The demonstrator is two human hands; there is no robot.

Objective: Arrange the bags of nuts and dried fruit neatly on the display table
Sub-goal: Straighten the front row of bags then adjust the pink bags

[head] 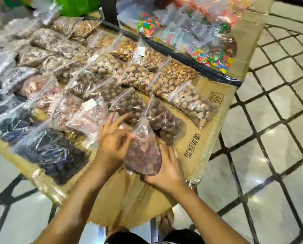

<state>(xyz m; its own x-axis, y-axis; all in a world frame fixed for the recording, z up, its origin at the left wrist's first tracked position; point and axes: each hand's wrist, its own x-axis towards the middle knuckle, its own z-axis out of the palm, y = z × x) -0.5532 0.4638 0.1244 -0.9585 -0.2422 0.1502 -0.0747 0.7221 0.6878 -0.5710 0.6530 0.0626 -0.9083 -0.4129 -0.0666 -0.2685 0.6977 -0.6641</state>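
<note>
Reddish-brown bag [143,155] sat lower centre over the counter [202,136] edge; your right grip [166,171] clasped its base, left grip [112,143] pinched its neck. Rows [98,71] upper left looked arranged; this bag was seemingly not yet placed.

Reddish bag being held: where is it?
Head view, lower centre: the reddish bag, held by left hand and right hand, nearer than the dark-nut bag.

Your right hand [166,171] cups the base of a reddish-brown bag [143,155] while your left hand [112,143] pinches its side, above the cardboard-covered counter [200,148] near rows of nut bags [129,74].
</note>
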